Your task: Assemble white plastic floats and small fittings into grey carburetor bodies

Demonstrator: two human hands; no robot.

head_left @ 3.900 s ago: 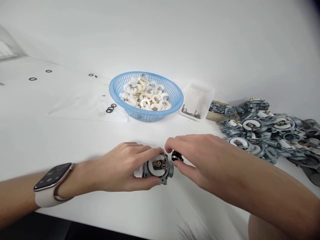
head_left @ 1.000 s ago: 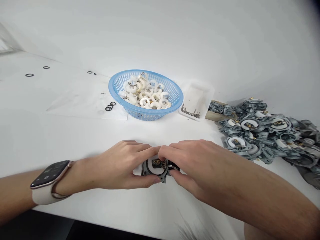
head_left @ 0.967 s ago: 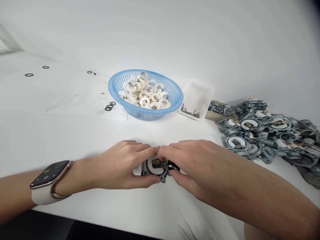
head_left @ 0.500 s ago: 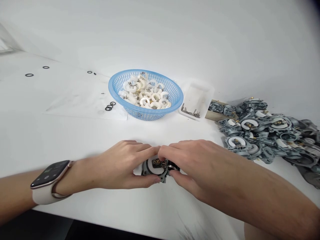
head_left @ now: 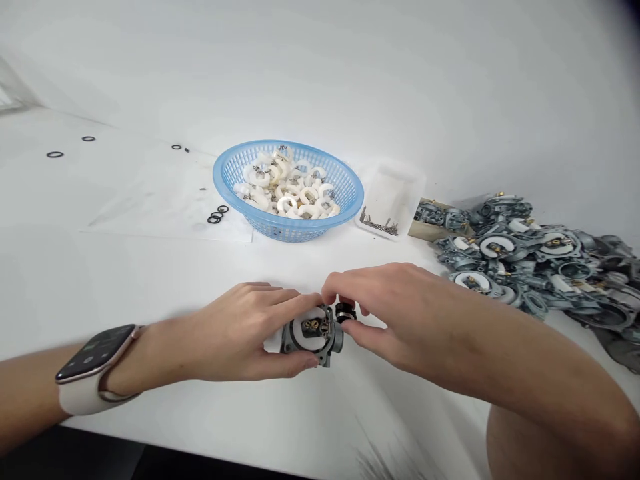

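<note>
My left hand (head_left: 255, 330), with a watch (head_left: 97, 353) at its wrist, is closed around the left side of a carburetor body (head_left: 335, 341). Inside that body sits a white C-shaped float (head_left: 299, 327), with brass jets showing in its middle. Thumb and fingers of my right hand (head_left: 380, 307) grip a short black cylindrical piece with a silver band (head_left: 345, 312). This piece is just right of the float pin posts, at the body's upper right edge; whether it touches the body I cannot tell.
Behind my hands stands a blue basket (head_left: 225, 193) of white floats. To its right, a clear tray (head_left: 415, 183) holds metal pins. A heap of carburetor bodies (head_left: 530, 267) lies at the right. Black rubber rings (head_left: 215, 218) are scattered on the left of the white table (head_left: 150, 280).
My right hand has drawn slightly up and right with the black piece, uncovering the right side of the carburetor body. My left hand keeps its hold.
</note>
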